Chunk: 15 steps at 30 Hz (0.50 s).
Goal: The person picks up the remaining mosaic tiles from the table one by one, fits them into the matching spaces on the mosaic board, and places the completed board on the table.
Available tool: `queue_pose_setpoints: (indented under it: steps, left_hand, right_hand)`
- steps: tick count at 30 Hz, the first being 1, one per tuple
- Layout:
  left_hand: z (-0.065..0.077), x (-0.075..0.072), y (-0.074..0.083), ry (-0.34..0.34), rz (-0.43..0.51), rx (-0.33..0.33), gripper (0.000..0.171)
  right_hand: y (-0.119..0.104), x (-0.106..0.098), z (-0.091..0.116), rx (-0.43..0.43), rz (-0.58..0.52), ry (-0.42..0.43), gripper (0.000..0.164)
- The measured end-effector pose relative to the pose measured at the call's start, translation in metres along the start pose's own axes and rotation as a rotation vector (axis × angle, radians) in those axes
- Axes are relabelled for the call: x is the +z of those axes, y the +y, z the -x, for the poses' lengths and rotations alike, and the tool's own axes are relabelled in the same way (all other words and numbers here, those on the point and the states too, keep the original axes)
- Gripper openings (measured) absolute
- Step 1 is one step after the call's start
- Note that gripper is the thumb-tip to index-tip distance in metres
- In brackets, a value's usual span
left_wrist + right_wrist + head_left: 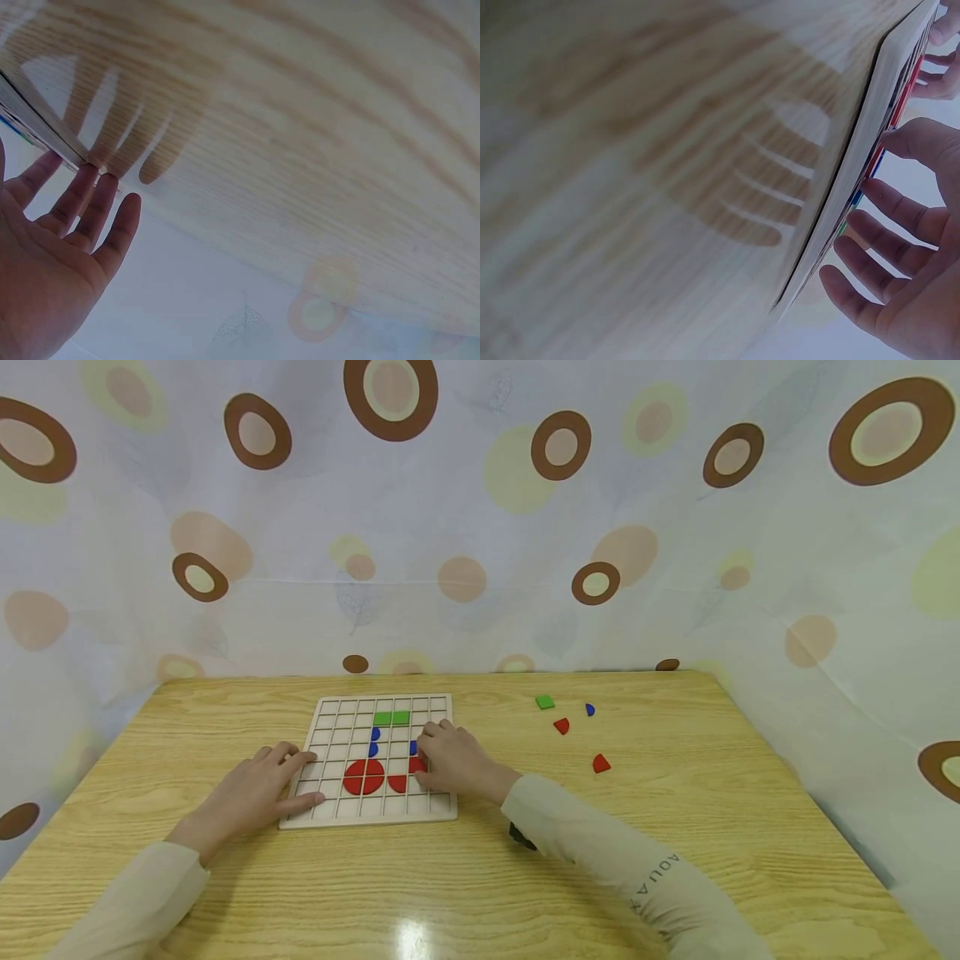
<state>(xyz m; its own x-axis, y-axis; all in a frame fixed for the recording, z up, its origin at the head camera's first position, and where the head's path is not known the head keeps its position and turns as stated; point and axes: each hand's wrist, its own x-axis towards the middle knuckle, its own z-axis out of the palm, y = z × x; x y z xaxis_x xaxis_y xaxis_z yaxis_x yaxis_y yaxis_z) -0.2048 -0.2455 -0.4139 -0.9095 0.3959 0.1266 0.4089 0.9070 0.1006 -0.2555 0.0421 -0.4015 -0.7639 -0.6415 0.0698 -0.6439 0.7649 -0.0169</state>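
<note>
A white gridded board [337,810] lies on the table with flat coloured pieces in its cells. Two green pieces [392,717] sit near its top, with blue pieces [374,742] below them. Red quarter pieces form a full red circle [363,777]; more red pieces [397,783] lie to its right. My left hand [251,789] rests on the board's left edge, fingers spread. Over the right side, my right hand [453,760] touches the pieces with thumb and fingertips apart, partly covering a red and a blue piece. In the right wrist view the right hand's fingers [889,251] are extended.
Right of the board lie a loose green piece [544,702], a small blue half-round piece [590,709] and two red quarter pieces [602,763]. A dark object [521,837] shows under the right sleeve. Patterned cloth [480,527] stands behind the wooden table [360,893].
</note>
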Motion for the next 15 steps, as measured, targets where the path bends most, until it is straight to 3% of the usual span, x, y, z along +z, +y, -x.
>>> queue_pose_setpoints:
  steps: [15]
  left_hand:
    - [-0.0003, 0.0002, -0.0007, -0.005, -0.013, 0.004, 0.069]
  right_hand:
    - [0.0032, -0.0021, 0.0014, 0.0, -0.034, -0.009, 0.021]
